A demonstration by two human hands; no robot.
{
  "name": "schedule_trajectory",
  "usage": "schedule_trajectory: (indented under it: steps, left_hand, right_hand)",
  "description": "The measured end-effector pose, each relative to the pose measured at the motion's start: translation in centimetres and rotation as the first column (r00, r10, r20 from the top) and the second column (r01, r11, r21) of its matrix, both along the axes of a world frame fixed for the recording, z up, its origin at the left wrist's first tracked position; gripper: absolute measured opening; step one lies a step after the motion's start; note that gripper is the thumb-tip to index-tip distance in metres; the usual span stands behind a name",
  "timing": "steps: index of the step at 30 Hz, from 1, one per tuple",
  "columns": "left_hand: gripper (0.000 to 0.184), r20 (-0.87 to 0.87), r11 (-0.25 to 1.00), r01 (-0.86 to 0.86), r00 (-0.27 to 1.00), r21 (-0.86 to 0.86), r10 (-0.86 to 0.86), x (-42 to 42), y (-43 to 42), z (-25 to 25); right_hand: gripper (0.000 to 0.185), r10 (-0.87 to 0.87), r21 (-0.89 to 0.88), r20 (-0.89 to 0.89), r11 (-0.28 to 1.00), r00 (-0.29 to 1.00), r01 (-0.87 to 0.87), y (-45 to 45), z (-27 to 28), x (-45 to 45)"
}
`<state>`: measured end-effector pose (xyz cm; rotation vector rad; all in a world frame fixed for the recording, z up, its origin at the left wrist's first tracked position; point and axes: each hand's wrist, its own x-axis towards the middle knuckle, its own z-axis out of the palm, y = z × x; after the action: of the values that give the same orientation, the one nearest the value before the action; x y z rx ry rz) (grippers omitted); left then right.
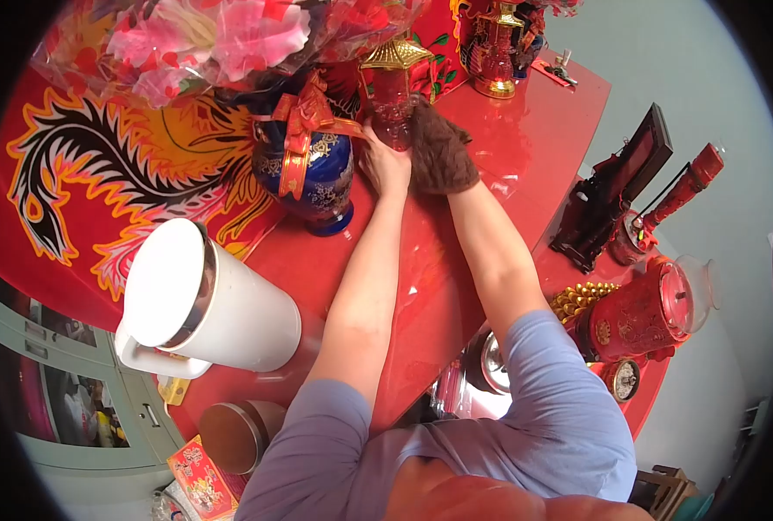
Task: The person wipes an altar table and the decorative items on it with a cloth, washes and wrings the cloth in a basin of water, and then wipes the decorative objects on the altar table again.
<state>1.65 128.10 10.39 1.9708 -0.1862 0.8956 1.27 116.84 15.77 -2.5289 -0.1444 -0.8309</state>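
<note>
A red glass lantern-shaped lamp [393, 108] with a gold roof-like top stands on the red table. My left hand [385, 163] grips its lower part from the left, fingers wrapped round the glass. Over my right hand lies a brown cloth [443, 149], which presses against the lamp's right side; the cloth hides my right fingers. Just left of my left hand is a dark blue vase [317, 174] with a red and gold ribbon. It bears pink lilies [213, 39] in clear wrapping, which hang close to the lamp's top.
A white lidded pitcher [247, 304] stands at the left, near a brown-lidded container [234, 438]. A second lantern lamp [497, 56] is at the far end. Along the right are a dark wooden stand [617, 191] and a red urn-like vessel [634, 313]. An embroidered red cloth [135, 187] hangs left.
</note>
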Motion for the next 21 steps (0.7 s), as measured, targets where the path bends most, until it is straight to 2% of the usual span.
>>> schedule_trajectory:
  steps: [1,4,7,13,21]
  left_hand:
    - [0.074,-0.005,1.000,-0.009,1.000,0.024,0.009,0.2,0.1,-0.3]
    - [0.068,0.072,0.998,0.001,0.997,-0.057,0.003,2.0,-0.1,-1.5]
    - [0.066,-0.078,0.995,0.072,0.994,-0.069,-0.078,1.5,0.1,-0.9]
    - [0.067,-0.128,0.996,0.072,0.989,-0.055,-0.079,-0.5,1.3,-1.2]
    - [0.068,-0.172,0.995,0.087,0.981,-0.046,-0.094,-2.5,2.7,-1.3]
  right_hand:
    - [0.027,-0.006,-0.001,0.031,1.000,0.999,0.006,0.7,0.0,-0.5]
    - [0.027,-0.038,0.005,0.109,0.999,0.993,0.038,2.9,-0.5,-2.8]
    - [0.028,-0.080,0.032,0.175,0.997,0.981,0.076,5.0,-0.9,-5.1]
    - [0.028,-0.152,0.115,0.264,0.985,0.952,0.125,8.4,-1.3,-8.3]
    - [0.028,-0.173,0.148,0.279,0.980,0.945,0.135,9.2,-2.0,-9.9]
